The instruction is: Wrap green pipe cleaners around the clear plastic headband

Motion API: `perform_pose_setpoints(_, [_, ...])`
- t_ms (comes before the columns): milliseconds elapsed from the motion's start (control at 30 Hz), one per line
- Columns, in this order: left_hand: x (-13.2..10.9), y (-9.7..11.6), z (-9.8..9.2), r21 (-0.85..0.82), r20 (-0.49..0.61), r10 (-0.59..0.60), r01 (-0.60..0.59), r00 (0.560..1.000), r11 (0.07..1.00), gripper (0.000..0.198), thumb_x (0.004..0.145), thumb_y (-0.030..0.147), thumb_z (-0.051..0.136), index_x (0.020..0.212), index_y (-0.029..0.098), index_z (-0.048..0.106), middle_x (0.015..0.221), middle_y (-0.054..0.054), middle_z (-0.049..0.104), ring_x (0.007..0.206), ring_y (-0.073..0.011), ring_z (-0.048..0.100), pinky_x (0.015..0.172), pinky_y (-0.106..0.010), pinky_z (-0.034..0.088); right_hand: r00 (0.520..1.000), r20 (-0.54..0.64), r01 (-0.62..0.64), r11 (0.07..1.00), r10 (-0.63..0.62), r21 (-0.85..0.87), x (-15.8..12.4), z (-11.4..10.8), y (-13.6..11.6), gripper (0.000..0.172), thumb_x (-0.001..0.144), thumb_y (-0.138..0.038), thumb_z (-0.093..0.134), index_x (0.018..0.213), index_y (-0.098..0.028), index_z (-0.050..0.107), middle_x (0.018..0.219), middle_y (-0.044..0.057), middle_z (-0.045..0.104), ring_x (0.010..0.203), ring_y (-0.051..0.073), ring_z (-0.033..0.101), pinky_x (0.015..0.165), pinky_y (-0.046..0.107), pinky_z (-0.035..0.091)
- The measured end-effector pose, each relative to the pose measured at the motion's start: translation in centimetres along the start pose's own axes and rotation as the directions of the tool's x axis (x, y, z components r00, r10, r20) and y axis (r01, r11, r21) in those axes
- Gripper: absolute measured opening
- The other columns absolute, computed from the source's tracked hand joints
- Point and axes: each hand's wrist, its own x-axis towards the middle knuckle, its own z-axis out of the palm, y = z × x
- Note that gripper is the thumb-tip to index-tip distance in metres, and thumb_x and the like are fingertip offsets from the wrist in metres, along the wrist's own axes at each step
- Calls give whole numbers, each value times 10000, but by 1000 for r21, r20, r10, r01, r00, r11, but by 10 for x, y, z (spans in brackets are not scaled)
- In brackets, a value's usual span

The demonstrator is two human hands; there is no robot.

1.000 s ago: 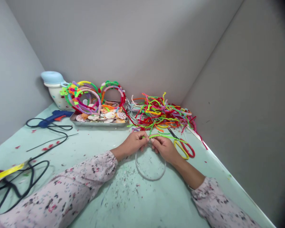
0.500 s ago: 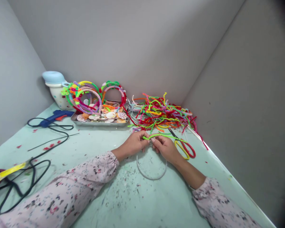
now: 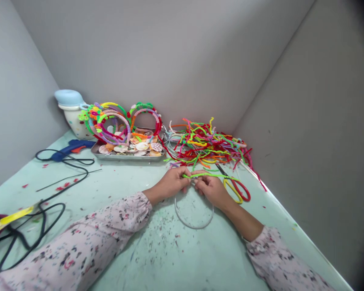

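Near the middle of the table, my left hand pinches a bright green pipe cleaner together with the upper part of a thin grey headband. My right hand is closed close beside it, its thumb and fingers gripping the headband where the pipe cleaner crosses. One long end of the pipe cleaner runs out to the right over my right hand. The headband's curve hangs below my hands, toward me. Fingers cover the spot where the two meet.
Scissors with red and yellow handles lie just right of my right hand. Behind them is a heap of pipe cleaners. A metal tray holds shells and wrapped headbands. At left are a blue glue gun, its black cord and a lidded cup.
The pipe cleaner's free end has shifted slightly over my right hand and lies straighter. Both hands keep nearly the same place on the headband.
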Motion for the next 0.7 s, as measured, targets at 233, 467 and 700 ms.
perform_pose_setpoints(233, [0, 2, -1, 0, -3, -15, 15, 1000, 1000, 61, 758, 199, 522, 793, 154, 542, 515, 36, 565, 480, -87, 536, 514, -183, 392, 1000, -11, 7, 999, -7, 33, -2, 1, 0, 271, 790, -238, 488, 1014, -184, 630, 600, -45, 538, 520, 115, 478, 506, 219, 374])
perform_pose_setpoints(467, [1, -3, 0, -8, 3, 5, -5, 1000, 1000, 140, 785, 275, 548, 846, 150, 547, 542, 34, 554, 482, -86, 538, 490, -177, 384, 997, -41, -63, 994, 59, -91, -2, -1, 2, 253, 823, -381, 483, 730, -188, 618, 551, -27, 554, 512, 125, 497, 538, 237, 383])
perform_pose_setpoints(700, [3, -11, 2, 5, -17, 1, -1, 1000, 1000, 193, 789, 291, 552, 929, 159, 539, 549, 38, 554, 479, -97, 551, 464, -176, 381, 999, -39, -31, 998, 29, -57, -1, -1, 2, 224, 834, -367, 489, 778, -185, 606, 574, -33, 554, 525, 120, 506, 549, 231, 387])
